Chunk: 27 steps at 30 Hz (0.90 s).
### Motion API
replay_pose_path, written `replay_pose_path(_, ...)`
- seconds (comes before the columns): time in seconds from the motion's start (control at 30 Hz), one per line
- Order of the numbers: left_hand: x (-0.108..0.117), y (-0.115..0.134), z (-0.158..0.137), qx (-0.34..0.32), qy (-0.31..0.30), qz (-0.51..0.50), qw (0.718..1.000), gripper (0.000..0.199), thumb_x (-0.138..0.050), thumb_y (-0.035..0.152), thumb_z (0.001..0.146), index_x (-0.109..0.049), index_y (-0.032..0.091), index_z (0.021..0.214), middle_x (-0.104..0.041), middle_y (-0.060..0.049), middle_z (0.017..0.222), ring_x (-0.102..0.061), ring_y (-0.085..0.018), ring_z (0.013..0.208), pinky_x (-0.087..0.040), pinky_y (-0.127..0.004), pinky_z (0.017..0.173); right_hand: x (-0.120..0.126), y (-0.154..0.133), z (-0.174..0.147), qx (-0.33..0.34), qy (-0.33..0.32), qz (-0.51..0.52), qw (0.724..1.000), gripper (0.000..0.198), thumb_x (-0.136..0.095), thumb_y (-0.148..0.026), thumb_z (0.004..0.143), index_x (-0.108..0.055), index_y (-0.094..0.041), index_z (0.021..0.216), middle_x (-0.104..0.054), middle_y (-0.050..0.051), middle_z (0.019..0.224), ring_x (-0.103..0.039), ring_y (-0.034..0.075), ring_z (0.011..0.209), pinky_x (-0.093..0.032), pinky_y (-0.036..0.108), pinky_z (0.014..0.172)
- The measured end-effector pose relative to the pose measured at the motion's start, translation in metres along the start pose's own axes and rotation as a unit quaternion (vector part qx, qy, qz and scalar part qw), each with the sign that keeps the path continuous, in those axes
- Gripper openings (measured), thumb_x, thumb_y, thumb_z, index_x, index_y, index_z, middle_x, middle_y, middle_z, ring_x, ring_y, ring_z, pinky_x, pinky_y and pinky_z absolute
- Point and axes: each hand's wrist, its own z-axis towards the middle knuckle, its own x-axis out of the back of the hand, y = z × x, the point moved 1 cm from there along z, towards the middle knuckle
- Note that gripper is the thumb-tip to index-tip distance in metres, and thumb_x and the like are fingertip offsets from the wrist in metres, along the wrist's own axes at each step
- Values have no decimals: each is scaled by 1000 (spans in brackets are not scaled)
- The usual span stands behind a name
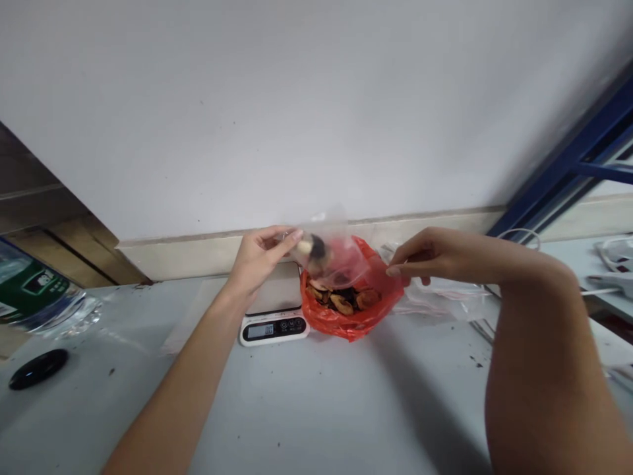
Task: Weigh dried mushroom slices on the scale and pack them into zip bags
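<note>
My left hand pinches a small clear plastic bag between thumb and fingers, above the scale's right side. Inside that bag are a few pale and dark dried slices. My right hand is closed on the right rim of a red plastic bag. The red bag gapes open on the table and holds several brown dried slices and darker pieces. The clear bag hangs over its mouth and blurs part of the contents. A white kitchen scale stands beside the red bag, its display lit.
More clear plastic bags lie right of the red bag. Flat clear bags lie left of the scale. A large water bottle and a black oval object are at the left. A blue frame leans at the right.
</note>
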Motion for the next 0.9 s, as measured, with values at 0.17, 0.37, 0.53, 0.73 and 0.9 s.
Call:
replay_pose_path(0.17, -17, 8, -7, -71, -11, 12, 997, 30, -91, 48, 70, -84, 22, 83, -83, -7, 95, -73, -24, 96, -57, -35, 88, -5, -11, 9, -77, 93, -52, 991, 28, -75, -45, 68, -75, -22, 84, -76, 5, 85, -67, 21, 74, -49, 32, 63)
replay_pose_path(0.37, -21, 21, -15, -174, 13, 13, 985, 7, -85, 30, 78, -83, 24, 79, -82, -4, 93, -73, -20, 95, -55, -30, 80, -17, -25, 25, -64, 79, -87, 991, 19, -77, -38, 66, -66, -24, 68, -70, 1, 69, -61, 18, 63, -43, 30, 57)
replay_pose_path(0.53, -17, 27, -16, -191, 71, 0, 979, 8, -85, 32, 78, -83, 25, 78, -81, -2, 87, -72, -19, 88, -57, -30, 76, -18, -23, 27, -26, 92, -74, 993, 11, -75, -33, 66, -68, -25, 67, -68, -1, 65, -60, 18, 62, -42, 29, 57)
replay_pose_path(0.73, -10, 24, -9, -141, 84, -61, 985, 21, -89, 42, 73, -83, 23, 81, -80, -3, 90, -74, -21, 94, -59, -34, 88, -17, -22, 29, 14, 124, 32, 992, 28, -74, -45, 69, -78, -23, 86, -80, 4, 89, -69, 24, 81, -51, 33, 70)
replay_pose_path(0.9, 35, 22, -1, -155, 137, 26, 978, 35, -93, 48, 63, -80, 18, 75, -76, -3, 74, -70, -18, 72, -59, -32, 71, -27, -32, 39, 42, 184, 210, 959, 35, -80, -55, 67, -74, -22, 74, -76, 5, 75, -71, 25, 77, -56, 37, 72)
